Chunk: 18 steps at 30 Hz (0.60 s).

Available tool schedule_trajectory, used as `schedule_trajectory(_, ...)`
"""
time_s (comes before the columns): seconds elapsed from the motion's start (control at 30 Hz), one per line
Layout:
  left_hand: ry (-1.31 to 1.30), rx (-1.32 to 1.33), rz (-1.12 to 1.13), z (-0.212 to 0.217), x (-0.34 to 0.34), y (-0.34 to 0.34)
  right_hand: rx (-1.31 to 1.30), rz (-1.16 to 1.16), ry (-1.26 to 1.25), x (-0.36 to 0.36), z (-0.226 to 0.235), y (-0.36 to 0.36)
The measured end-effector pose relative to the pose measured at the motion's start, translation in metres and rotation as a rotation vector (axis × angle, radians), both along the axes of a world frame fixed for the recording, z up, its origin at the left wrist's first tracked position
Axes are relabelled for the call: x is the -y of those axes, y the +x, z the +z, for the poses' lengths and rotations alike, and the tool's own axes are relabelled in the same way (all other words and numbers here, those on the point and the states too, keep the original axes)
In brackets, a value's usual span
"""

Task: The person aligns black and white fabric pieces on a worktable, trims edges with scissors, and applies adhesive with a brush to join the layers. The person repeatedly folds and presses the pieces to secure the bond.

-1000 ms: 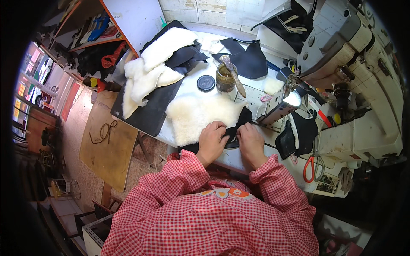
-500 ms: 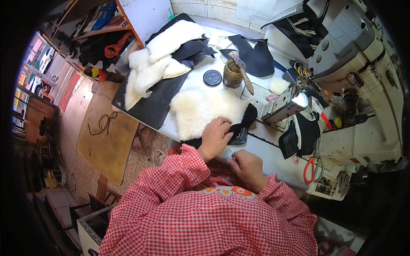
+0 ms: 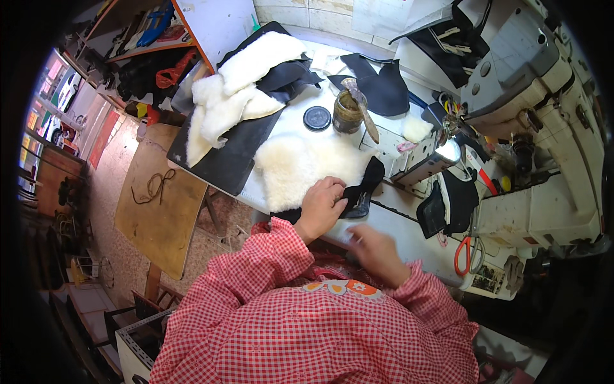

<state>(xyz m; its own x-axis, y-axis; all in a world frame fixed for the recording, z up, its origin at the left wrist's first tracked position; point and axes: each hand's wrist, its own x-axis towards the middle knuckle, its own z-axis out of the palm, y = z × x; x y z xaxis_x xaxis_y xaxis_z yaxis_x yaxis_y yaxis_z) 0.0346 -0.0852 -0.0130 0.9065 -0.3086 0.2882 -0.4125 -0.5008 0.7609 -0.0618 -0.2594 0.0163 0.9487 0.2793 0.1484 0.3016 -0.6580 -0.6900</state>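
A cream fleece piece (image 3: 288, 169) lies at the table's near edge, with black material (image 3: 368, 179) along its right and lower borders. My left hand (image 3: 322, 206) presses on the border where fleece meets black material, its fingers together and curled over the edge. What lies under the fingertips is hidden. Just right of it, off the table's front edge, my right hand (image 3: 378, 251) is smeared by motion. Its fingers look bent, and whether anything small is in them cannot be made out. Beyond the fleece stands an open glue jar (image 3: 348, 115) with a brush (image 3: 366, 118) across its mouth.
A round black lid (image 3: 317, 118) sits left of the jar. More white fleece (image 3: 227, 109) is piled on black sheets at the left. The sewing machine (image 3: 518, 96) fills the right side, with red-handled scissors (image 3: 463, 256) near it. A brown board (image 3: 157, 205) is at the left.
My right hand has shifted slightly right and away from the left hand, and is now blurred. The left hand stays on the fleece's edge.
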Motion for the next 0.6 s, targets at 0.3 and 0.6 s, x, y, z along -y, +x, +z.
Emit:
schedule_trajectory(0.3,0.022,0.031,0.006,0.001,0.001,0.0,0.178,-0.382,-0.137,0.002,-0.018,0.073)
schedule_trajectory(0.6,0.035,0.007,0.012,0.002,0.001,0.0,-0.037,0.039,-0.052,0.001,-0.01,0.029)
